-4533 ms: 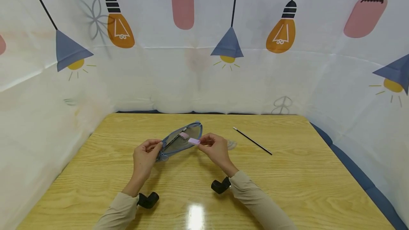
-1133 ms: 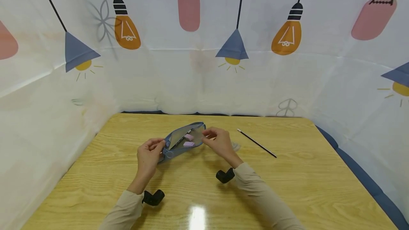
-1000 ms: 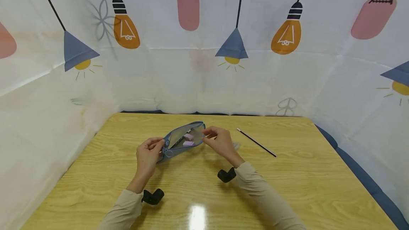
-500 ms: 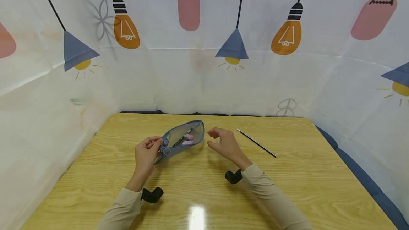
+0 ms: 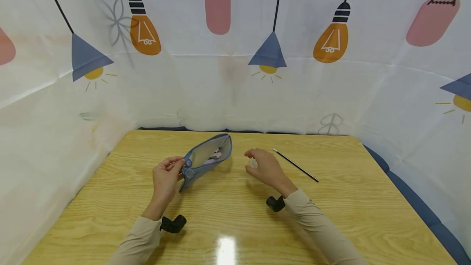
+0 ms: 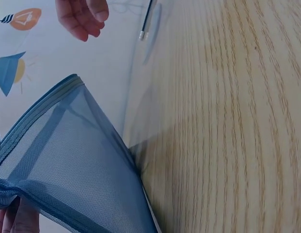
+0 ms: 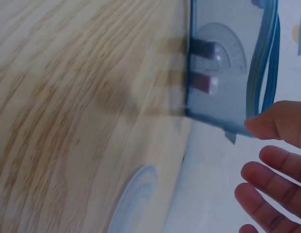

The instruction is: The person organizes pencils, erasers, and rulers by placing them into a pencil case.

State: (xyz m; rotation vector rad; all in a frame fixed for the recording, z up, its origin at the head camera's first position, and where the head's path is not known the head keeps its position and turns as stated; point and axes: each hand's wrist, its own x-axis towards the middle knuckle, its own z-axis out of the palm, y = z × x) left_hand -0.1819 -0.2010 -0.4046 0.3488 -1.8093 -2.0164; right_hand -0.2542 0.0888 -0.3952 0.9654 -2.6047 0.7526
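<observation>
the work in hand looks like loading a blue mesh zip pouch (image 5: 200, 171) with stationery, and this seems to be the gap between one item and the next. the left hand (image 5: 163, 181) pinches the pouch at its near left end, beside the zip, thumb on one side and fingers on the other, and tilts it so the mouth gapes. through the mesh the right wrist view shows two small erasers (image 7: 206, 83) low in the pouch and a half-round protractor (image 7: 232, 43) behind them.

the right hand (image 5: 268, 169) holds nothing: thumb and fingers are parted in a wide, loose curve, well off the pouch's right end. a clear curved piece (image 5: 253, 162), perhaps another protractor, lies on the wooden table (image 5: 220, 207) and shows between thumb and fingers in the head view; whether the hand touches it i cannot tell there, but the right wrist view has it apart from the fingertips. a black pencil (image 5: 295, 165) with a white end lies farther right, slanting, just beyond the hand and untouched.

the next move probably calls for the right hand to dip, close on the clear piece by its edge, since it lies flat, and bring it across to the mouth, while the left hand keeps the pouch wide and steady.
</observation>
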